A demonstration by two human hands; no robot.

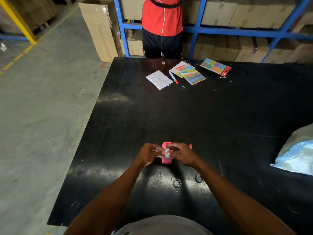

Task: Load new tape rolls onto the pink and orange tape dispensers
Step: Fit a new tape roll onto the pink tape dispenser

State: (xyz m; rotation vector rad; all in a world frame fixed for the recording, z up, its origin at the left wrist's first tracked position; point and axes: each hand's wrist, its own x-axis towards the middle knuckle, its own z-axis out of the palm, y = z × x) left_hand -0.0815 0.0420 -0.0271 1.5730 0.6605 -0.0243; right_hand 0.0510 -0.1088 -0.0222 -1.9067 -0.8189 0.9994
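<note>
While pinched upright between both sets of fingertips, tape roll [167, 152] sat over pink tape dispenser [166, 159] on black table [220, 116]. Left hand [149, 154], right hand [182, 154] both closed on it; orange dispenser [189, 146] just behind right hand.

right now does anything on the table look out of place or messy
Nothing looks damaged or spilled. Two loose dark rings lie on the black table near the person, and small scraps litter it by the sticker sheets.
</note>
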